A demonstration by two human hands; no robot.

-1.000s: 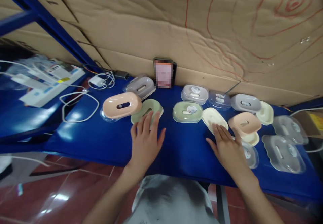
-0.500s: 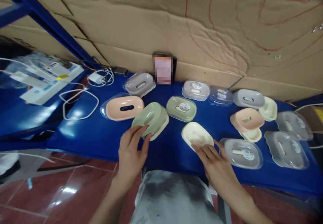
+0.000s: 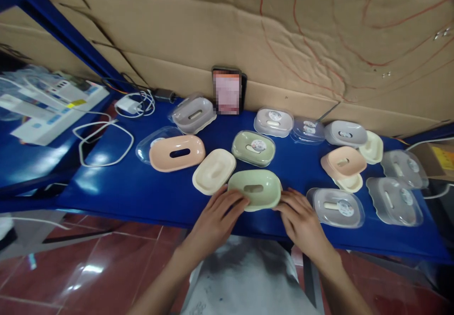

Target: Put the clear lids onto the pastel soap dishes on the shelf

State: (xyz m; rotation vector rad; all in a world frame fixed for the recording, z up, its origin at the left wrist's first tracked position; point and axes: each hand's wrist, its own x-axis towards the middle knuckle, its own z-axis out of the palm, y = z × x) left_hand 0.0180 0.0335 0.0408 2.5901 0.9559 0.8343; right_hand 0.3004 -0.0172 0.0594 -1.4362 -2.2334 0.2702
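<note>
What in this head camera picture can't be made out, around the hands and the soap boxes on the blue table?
- Head view: the left hand and right hand cover the near rim of the green oval plastic soap dish; their grip underneath is hidden.
- Screen of the dark upright phone: blurred out.
- Round labels on the clear plastic lids: too small to read.
- Boxes on the far-left shelf: motion-blurred.

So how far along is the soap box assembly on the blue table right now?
Early on. Done: a green box with a sticker and a grey one sit closed further back. In hand: the left hand and right hand hold a green slotted tray at the table edge, beside a cream base. Left: a pink tray, loose clear lids and other separate parts.
</note>
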